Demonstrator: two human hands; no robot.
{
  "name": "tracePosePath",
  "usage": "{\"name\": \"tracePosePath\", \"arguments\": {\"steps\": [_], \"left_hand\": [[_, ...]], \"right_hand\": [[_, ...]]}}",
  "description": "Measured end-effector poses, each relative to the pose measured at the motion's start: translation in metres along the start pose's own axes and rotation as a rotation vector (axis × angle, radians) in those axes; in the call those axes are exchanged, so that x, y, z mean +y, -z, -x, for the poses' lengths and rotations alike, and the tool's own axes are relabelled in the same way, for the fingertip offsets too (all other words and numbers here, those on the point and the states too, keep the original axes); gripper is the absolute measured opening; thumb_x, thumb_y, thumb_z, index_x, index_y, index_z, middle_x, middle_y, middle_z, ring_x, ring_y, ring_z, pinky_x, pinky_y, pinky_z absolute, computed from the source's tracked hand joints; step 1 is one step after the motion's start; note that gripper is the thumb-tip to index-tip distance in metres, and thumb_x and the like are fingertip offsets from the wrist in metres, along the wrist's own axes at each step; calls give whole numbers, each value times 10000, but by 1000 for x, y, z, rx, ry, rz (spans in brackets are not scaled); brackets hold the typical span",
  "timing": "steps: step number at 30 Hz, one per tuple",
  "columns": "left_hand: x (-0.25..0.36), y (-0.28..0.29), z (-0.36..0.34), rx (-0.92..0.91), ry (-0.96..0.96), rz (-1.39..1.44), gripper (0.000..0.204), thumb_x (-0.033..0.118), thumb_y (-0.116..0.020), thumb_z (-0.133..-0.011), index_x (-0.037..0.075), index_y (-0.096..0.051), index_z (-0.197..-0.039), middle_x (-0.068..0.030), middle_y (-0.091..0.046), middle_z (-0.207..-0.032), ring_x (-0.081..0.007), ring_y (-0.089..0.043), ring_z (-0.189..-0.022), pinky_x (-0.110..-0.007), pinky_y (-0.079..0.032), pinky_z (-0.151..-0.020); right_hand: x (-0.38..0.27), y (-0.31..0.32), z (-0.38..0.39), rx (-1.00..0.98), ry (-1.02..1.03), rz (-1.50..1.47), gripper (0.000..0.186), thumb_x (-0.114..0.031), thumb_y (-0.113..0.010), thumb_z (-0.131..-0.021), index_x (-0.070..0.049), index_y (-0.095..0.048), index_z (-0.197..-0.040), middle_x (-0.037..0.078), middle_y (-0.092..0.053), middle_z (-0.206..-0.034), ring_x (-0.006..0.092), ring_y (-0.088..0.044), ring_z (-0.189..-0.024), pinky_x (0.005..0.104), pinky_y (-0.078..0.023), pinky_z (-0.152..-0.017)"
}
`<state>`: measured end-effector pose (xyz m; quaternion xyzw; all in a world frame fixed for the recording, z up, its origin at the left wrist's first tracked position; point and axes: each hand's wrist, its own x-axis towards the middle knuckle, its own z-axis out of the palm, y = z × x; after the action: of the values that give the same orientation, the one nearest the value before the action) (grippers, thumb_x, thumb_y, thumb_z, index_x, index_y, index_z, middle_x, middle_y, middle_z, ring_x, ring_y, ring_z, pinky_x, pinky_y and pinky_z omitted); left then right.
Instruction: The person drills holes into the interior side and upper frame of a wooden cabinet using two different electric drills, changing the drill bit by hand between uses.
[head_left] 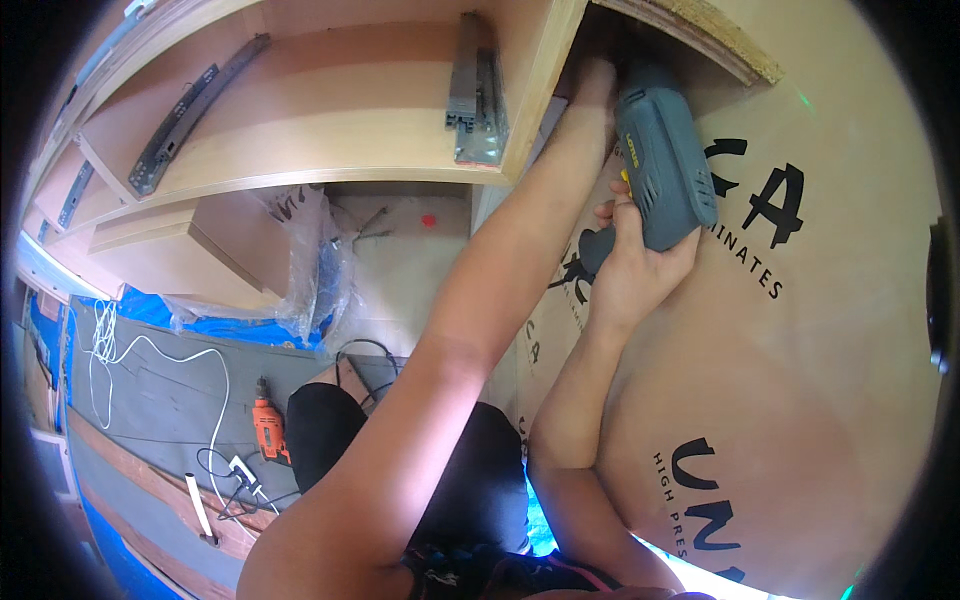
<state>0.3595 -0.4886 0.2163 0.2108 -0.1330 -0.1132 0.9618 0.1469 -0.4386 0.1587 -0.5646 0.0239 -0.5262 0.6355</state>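
My right hand point(640, 260) is wrapped round the handle and rear of a grey-blue power drill point(665, 160) with a yellow trigger. The tool points away from me, and its front end is lost in the dark recess under a raw board edge point(720, 45). Beside it, my left forearm point(490, 290) stretches up into the same recess. Shadow covers my left hand point(598, 72) past the wrist, so its fingers and anything in them are hidden.
At upper left, a wooden cabinet point(330, 110) has metal drawer slides point(190, 120). Printed brown sheeting point(780, 380) covers the surface at right. On the floor lie an orange drill point(268, 425), a white cable point(220, 385), a hammer point(200, 508) and plastic wrap point(315, 265) near boards.
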Motion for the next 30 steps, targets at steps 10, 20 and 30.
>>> {"name": "tracePosePath", "arguments": {"steps": [10, 20, 30], "left_hand": [[-5, 5, -14, -13, -14, 50, 337, 299, -499, -1088, 75, -623, -1307, -86, -673, -1184, -251, -628, -1051, -406, -513, -951], [-7, 13, -6, 6, 10, 103, 363, 317, -485, -1097, 63, -616, -1320, -106, -669, -1211, -262, -627, -1080, -402, -510, -974], [-11, 16, -4, 9, 29, 132, 390, 335, -471, -1105, 50, -609, -1333, -125, -666, -1237, -274, -626, -1109, -398, -507, -998]], "right_hand": [[2, 1, -6, -12, -85, 67, 440, 145, -604, -852, 65, -514, -1275, 168, -714, -1018, 188, -698, -791, 320, -587, -699], [2, -3, -10, -4, -41, 88, 434, 140, -598, -857, 80, -515, -1279, 176, -704, -1033, 199, -708, -810, 315, -611, -700], [-4, -1, -9, -20, -69, 110, 433, 118, -606, -859, 76, -517, -1281, 171, -709, -1011, 192, -704, -778, 313, -595, -687]]}}
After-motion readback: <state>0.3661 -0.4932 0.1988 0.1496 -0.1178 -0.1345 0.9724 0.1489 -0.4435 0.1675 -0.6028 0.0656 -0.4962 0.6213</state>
